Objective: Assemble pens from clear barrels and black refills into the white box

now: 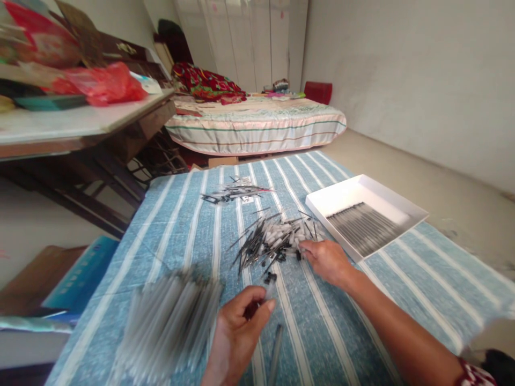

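Note:
My left hand [243, 329] is closed, thumb and fingers pinching a small translucent piece [270, 290]; small black parts [270, 277] show at its upper end. My right hand [325, 260] reaches to the right edge of a heap of small white and black pen parts [277, 236]. Its fingertips press together there, and whatever they grip is hidden. Left of my left hand lies a big pile of translucent pen barrels [173, 321], blurred. A single grey pen barrel [276, 351] rests on the cloth just right of my left wrist.
A white box [316, 206] at the right holds a row of dark pens [362, 228]. Farther back, thin black refills [237, 192] lie partly over a printed paper. A striped blue cloth [181, 214] covers the table. A side table [120, 115] stands left, a bed [257, 126] beyond.

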